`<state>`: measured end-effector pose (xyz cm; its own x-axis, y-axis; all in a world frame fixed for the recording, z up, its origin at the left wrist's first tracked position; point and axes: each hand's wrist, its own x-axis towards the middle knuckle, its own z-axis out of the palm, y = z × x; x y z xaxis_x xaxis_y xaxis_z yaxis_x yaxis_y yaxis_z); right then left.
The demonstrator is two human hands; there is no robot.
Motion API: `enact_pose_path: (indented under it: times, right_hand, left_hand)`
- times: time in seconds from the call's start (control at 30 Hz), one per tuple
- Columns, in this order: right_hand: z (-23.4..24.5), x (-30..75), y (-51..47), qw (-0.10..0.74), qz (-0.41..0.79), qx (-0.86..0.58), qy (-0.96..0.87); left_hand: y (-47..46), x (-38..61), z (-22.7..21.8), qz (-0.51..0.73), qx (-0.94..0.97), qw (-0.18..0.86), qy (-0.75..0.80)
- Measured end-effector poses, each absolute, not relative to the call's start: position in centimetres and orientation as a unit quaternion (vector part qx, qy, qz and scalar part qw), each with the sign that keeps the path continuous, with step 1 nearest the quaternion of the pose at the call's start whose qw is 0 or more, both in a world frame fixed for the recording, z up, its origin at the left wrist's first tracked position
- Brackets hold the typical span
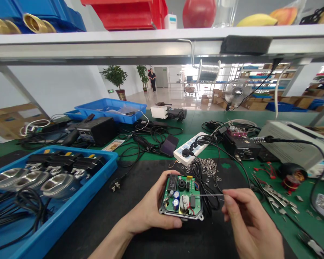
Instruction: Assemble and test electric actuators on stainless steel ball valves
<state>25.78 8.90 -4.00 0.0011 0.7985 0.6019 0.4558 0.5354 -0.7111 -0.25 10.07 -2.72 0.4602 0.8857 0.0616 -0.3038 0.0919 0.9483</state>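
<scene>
My left hand (153, 207) is wrapped around a small open metal housing, its thumb along the near edge. Inside lies a green circuit board (183, 182) with blue capacitors, a black relay-like block, a chip and short coloured wires. My right hand (250, 216) pinches a thin, straight silvery rod (212, 195) between thumb and fingers. The rod points left, and its tip is over the board near the chip; whether it touches, I cannot tell. A black cable (202, 180) lies coiled behind the housing.
Small metal nuts or washers (209, 167) are scattered behind the housing, near a white power strip (190, 149). To the left, a blue tray (81, 196) holds metal-and-black units. A soldering iron (261, 139), loose metal parts (278, 198) and a grey instrument (291, 144) are at right.
</scene>
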Motion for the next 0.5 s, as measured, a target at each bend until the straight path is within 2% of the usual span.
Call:
enact_pose_path:
  times: [0.23,0.5]
  right_hand:
    - [-4.5,26.0,8.7,0.518,0.065,-0.422,-0.741]
    - [-5.5,27.0,8.8,0.534,0.039,-0.417,-0.735]
  left_hand:
    - [10.1,-0.3,-2.9,0.436,0.515,0.684,0.277]
    - [10.0,-0.2,-2.6,0.435,0.518,0.685,0.271]
